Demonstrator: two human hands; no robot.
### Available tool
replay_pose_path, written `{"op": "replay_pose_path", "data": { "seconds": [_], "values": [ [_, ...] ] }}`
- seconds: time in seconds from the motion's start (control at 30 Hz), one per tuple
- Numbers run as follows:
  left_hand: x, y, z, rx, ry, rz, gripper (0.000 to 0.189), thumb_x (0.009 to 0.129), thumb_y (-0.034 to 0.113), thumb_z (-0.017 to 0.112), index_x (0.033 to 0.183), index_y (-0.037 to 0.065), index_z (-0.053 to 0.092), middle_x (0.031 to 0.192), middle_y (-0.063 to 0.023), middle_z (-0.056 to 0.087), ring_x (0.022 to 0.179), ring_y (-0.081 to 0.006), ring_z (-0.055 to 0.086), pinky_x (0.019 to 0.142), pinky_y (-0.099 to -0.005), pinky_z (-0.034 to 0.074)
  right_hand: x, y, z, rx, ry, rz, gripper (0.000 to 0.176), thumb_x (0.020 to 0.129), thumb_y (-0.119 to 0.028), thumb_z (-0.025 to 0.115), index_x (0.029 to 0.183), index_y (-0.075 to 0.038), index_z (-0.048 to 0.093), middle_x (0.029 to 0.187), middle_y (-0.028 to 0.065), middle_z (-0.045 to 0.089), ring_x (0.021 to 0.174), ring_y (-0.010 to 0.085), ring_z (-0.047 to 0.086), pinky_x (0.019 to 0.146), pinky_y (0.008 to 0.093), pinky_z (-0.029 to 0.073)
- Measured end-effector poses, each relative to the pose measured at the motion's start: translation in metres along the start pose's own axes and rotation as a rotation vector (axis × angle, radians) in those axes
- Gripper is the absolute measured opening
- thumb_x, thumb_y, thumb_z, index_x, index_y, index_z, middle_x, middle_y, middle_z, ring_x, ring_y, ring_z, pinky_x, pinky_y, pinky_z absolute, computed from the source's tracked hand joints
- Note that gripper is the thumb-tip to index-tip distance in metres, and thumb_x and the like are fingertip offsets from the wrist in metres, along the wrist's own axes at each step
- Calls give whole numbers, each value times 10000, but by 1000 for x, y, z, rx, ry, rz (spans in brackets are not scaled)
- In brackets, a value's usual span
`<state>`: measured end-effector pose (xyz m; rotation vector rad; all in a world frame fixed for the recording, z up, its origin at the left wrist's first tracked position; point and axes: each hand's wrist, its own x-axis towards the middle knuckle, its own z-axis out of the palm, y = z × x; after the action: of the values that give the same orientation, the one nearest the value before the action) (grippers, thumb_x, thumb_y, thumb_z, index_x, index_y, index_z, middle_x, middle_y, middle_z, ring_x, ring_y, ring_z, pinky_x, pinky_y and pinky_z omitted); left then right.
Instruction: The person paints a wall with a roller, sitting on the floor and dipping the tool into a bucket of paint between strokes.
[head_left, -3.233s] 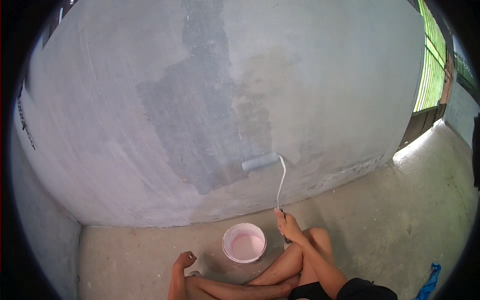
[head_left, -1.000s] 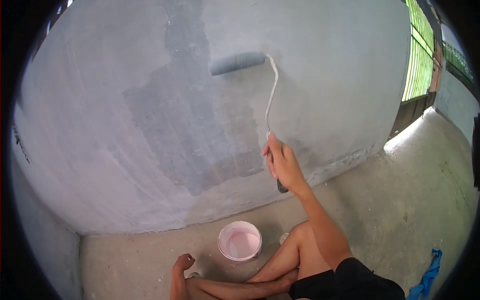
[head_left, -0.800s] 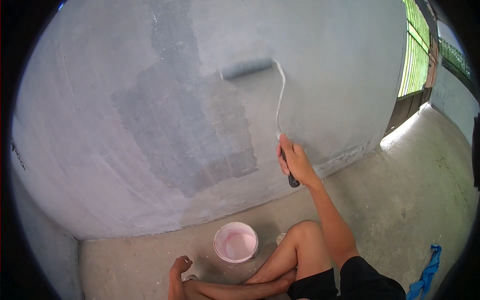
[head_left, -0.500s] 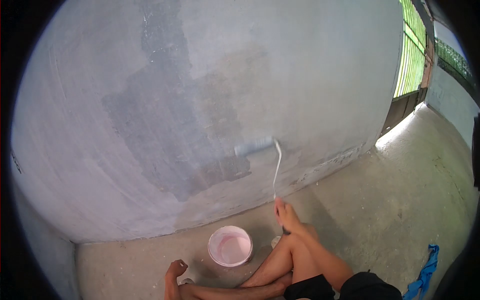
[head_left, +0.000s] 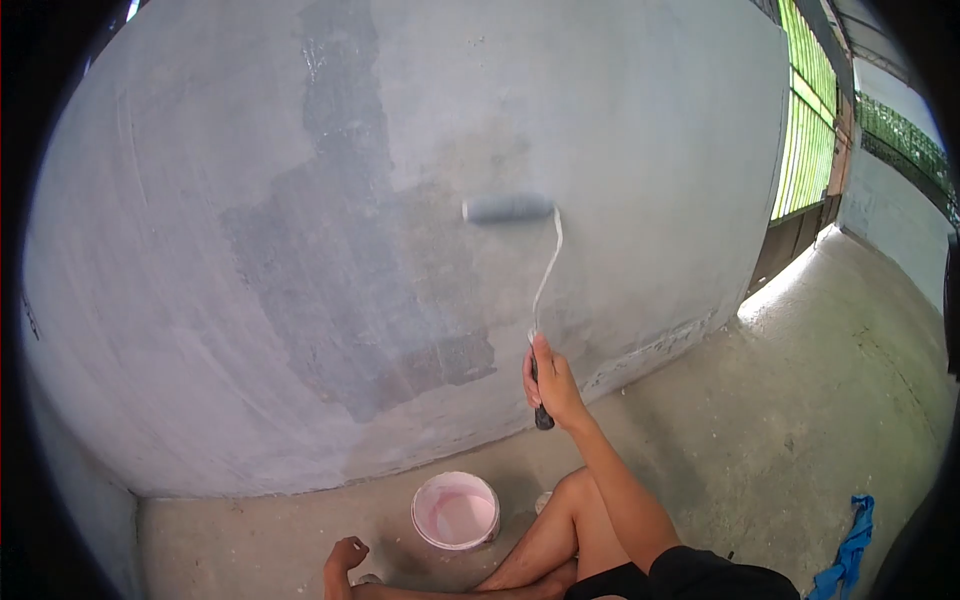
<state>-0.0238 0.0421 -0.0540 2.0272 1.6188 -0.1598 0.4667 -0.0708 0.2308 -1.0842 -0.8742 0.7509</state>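
My right hand [head_left: 553,382] is wrapped around the black handle of a paint roller [head_left: 508,209]. The roller's sleeve lies level against the grey wall [head_left: 660,130], and its thin white frame bends down to the grip. Darker, damp-looking patches mark the wall left of the roller. Low at the left, my left hand [head_left: 347,552] rests near my leg with its fingers curled in and nothing visible in them. To the right of that hand stands a white bucket [head_left: 416,512] holding pale pink paint [head_left: 464,517].
The concrete floor [head_left: 690,480] meets the wall just behind the bucket. My bent legs [head_left: 540,540] are close to the bucket's right side. A crumpled blue cloth [head_left: 852,550] lies at the far right. A green slatted opening [head_left: 805,120] is past the wall's right end.
My right hand has moved up, and the roller has travelled higher on the wall, its sleeve now nearly level. The left hand stays curled beside my leg. The view has shifted slightly.
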Motion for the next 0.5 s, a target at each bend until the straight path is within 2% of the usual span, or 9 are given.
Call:
{"op": "replay_pose_path", "data": {
  "seconds": [0.13,0.27,0.3,0.43,0.5],
  "values": [
    [2,-3,1,17,-4,16,336,735,335,628,912,55,684,921,-215,664,918,-366,633,831,-417,508,-36,75,-21,-235,34,25,606,964,-539,310,589,-71,402,462,12,392,378,116,386,388,268,333],
    [1,-2,2,2,13,33,335,734,336,630,903,53,686,924,-220,662,926,-368,630,835,-421,505,-79,136,-37,-237,73,159,610,965,-536,307,590,-67,415,455,9,381,374,117,390,384,265,332],
    [1,-2,1,5,14,36,335,734,336,630,903,53,686,924,-220,662,926,-368,630,835,-421,505,-82,136,-36,-220,71,213,615,970,-528,295,581,-68,416,443,10,378,367,118,393,379,262,332],
    [-1,-6,2,17,-8,12,333,731,335,637,898,52,687,925,-220,662,921,-368,632,831,-421,507,-63,111,-31,-231,66,179,597,970,-529,296,619,-63,426,454,4,376,364,114,386,370,257,323],
    [2,-8,3,20,-3,22,334,730,336,638,900,52,687,924,-220,663,918,-369,632,829,-421,507,-43,83,-27,-226,60,41,589,968,-534,297,637,-64,425,460,2,372,366,111,384,369,252,323]
  ]
}}
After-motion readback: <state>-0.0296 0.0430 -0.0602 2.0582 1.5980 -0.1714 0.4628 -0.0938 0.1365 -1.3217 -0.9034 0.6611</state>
